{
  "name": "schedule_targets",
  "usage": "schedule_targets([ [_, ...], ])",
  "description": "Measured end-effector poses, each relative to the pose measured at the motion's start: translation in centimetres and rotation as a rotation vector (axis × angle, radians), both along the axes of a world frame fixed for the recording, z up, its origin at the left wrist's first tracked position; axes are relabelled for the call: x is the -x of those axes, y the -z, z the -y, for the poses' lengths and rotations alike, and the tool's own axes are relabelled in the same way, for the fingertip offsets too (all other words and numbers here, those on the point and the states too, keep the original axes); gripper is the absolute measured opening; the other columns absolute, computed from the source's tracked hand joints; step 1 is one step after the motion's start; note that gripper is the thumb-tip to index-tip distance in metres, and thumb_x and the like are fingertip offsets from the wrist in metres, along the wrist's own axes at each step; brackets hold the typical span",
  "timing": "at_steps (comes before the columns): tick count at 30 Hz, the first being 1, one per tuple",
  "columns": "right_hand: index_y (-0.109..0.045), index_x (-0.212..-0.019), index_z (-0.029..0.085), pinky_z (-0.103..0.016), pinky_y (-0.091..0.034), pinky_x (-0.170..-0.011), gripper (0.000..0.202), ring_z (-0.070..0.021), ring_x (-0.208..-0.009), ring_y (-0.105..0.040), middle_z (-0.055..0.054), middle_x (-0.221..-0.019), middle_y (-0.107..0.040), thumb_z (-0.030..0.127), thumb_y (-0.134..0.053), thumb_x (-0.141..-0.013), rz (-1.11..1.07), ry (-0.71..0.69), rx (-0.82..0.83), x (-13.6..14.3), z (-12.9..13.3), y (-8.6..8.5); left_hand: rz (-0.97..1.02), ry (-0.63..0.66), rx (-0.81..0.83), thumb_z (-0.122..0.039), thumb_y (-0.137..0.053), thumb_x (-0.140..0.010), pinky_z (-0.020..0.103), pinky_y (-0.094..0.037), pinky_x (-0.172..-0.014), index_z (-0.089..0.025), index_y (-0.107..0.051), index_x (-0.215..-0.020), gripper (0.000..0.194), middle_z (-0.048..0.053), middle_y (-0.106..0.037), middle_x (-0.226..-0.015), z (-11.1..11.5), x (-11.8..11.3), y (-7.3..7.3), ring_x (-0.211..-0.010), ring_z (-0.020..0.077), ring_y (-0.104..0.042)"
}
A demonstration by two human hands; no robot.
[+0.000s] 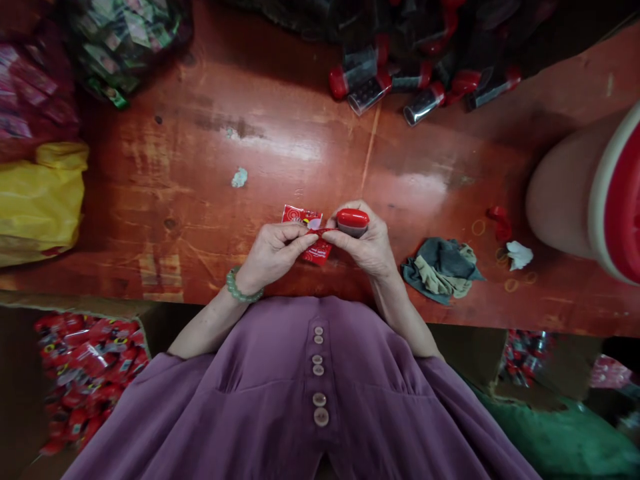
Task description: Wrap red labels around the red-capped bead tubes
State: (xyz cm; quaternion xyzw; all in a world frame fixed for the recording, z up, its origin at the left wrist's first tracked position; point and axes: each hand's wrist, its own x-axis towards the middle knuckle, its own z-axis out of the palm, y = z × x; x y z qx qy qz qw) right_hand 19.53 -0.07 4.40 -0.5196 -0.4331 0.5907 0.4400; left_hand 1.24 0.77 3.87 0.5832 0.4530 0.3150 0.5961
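My right hand [373, 247] is closed round a small clear container with a rounded red cap [353, 217], its thumb and forefinger also pinching toward my left hand. With thumb and forefinger pressed together, my left hand [277, 252] grips the edge of a red printed card [295, 215] or packet. The fingertips of both hands almost meet over a thin red strip [327, 232]; whether it belongs to the card is unclear. Part of the card shows below the fingertips, close to the tabletop. My fingers hide much of the card and the container's lower part.
Red-capped clear containers [370, 90] lie heaped at the back. Bags, one yellow [43, 200], stand at left. On the right are a crumpled cloth [443, 267], rubber bands [479, 228] and a large tub [565, 183]. Below the table edge, a box holds red items [90, 367].
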Motion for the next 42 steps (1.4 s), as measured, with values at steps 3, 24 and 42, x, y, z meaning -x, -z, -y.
schedule_targets([
  [3, -0.061, -0.086, 0.023, -0.026, -0.055, -0.072, 0.026, -0.0092, -0.072, -0.06, 0.005, -0.08, -0.065, 0.029, -0.083, -0.074, -0.015, -0.002, -0.023, -0.2, 0.0, -0.2, -0.033, 0.008, -0.068, -0.037, -0.063, -0.088, 0.029, -0.052, -0.074, -0.018, -0.073, -0.075, 0.026, 0.005, -0.072, -0.08, -0.1, 0.1, -0.5, -0.075, 0.0162, -0.064],
  [24, -0.066, -0.101, 0.023, -0.028, -0.06, -0.082, 0.034, -0.011, -0.084, -0.068, 0.001, -0.098, -0.073, 0.024, -0.084, -0.073, -0.135, -0.181, 0.131, -1.9, -0.7, -0.9, 0.012, -0.053, 0.145, -0.037, -0.079, -0.071, 0.024, -0.038, -0.051, -0.018, -0.069, -0.058, 0.025, -0.002, -0.058, -0.054, 0.3, -0.1, 0.9, -0.052, 0.0101, -0.046],
  [42, -0.061, -0.099, 0.023, -0.022, -0.05, -0.063, 0.042, -0.0066, -0.063, -0.055, 0.007, -0.074, -0.062, 0.032, -0.088, -0.067, -0.115, -0.129, 0.146, -1.2, -0.8, -0.3, 0.128, 0.114, 0.224, -0.042, -0.066, -0.085, 0.027, -0.047, -0.059, -0.017, -0.076, -0.076, 0.028, 0.002, -0.07, -0.069, 0.7, 0.3, 0.1, -0.064, 0.015, -0.059],
])
